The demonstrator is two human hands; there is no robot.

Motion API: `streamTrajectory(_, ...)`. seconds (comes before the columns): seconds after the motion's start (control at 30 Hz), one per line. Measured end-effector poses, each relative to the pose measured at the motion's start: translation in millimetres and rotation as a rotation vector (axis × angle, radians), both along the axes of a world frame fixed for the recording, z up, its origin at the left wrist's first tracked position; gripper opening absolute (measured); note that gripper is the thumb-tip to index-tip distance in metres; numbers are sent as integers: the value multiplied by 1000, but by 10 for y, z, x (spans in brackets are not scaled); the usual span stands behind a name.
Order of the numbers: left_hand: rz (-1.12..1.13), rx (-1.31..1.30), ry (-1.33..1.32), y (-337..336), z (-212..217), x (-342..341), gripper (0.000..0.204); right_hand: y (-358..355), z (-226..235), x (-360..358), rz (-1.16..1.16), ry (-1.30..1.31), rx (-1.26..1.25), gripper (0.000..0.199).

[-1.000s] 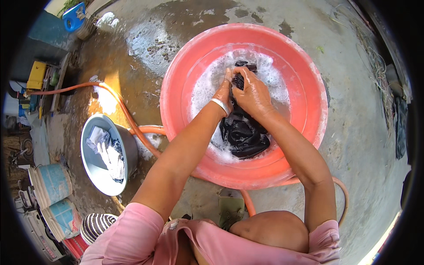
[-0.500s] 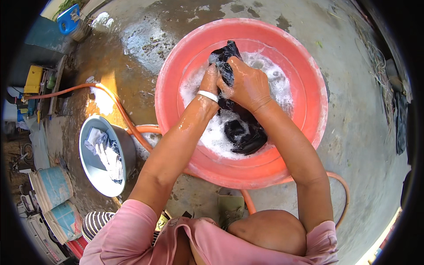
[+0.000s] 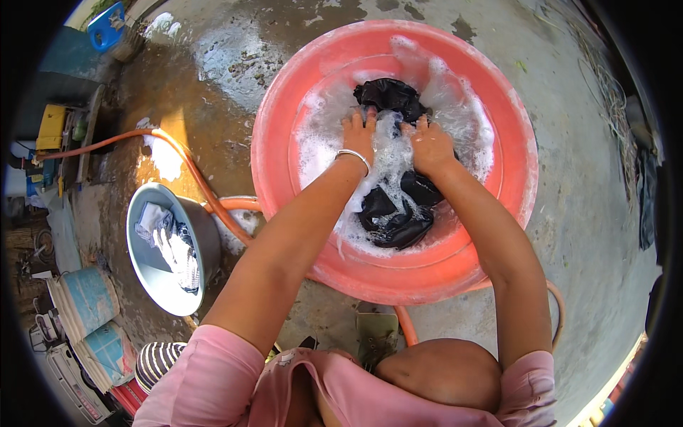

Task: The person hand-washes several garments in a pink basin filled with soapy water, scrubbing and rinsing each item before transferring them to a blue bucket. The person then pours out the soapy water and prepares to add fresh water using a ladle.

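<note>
A wet black garment lies bunched in the soapy water of a large red plastic tub. Its upper end rises above the suds beyond my fingers, and another bulge shows nearer to me. My left hand, with a pale bangle at the wrist, lies in the foam against the left side of the cloth, its fingers spread. On the other side, my right hand rests on the garment with its fingers apart. Foam and splashing water hide part of the cloth between the hands.
Left of the tub stands a grey basin holding some white and dark clothes. An orange hose crosses the wet concrete and passes under the tub. Stacked buckets stand at the lower left, and a blue plastic container at the upper left.
My hands had the black garment gripped and raised close together. Now they are lower and apart, fingers spread, with the cloth down in the water and the suds churned up.
</note>
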State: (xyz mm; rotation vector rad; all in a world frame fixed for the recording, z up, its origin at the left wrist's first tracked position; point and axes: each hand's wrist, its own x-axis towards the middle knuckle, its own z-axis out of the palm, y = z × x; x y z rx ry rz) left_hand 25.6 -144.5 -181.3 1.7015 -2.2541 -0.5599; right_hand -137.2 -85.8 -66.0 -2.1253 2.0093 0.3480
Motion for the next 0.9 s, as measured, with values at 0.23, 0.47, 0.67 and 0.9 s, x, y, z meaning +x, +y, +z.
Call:
streamTrajectory(0.23, 385, 802, 956, 108, 810, -390, 56, -80, -82, -279, -260, -482, -82, 55)
streamTrajectory(0.47, -94, 1429, 1920, 144, 1345, -230, 39, 622, 1037, 797, 123, -682, -342, 61)
streamTrajectory(0.67, -151, 1263, 1953, 98, 1494, -157, 35, 396, 936, 540, 224, -535, -564, 50)
streamTrajectory(0.9, 272, 989, 1808, 113, 1443, -160, 28, 70, 816, 342, 26, -642, -524, 44)
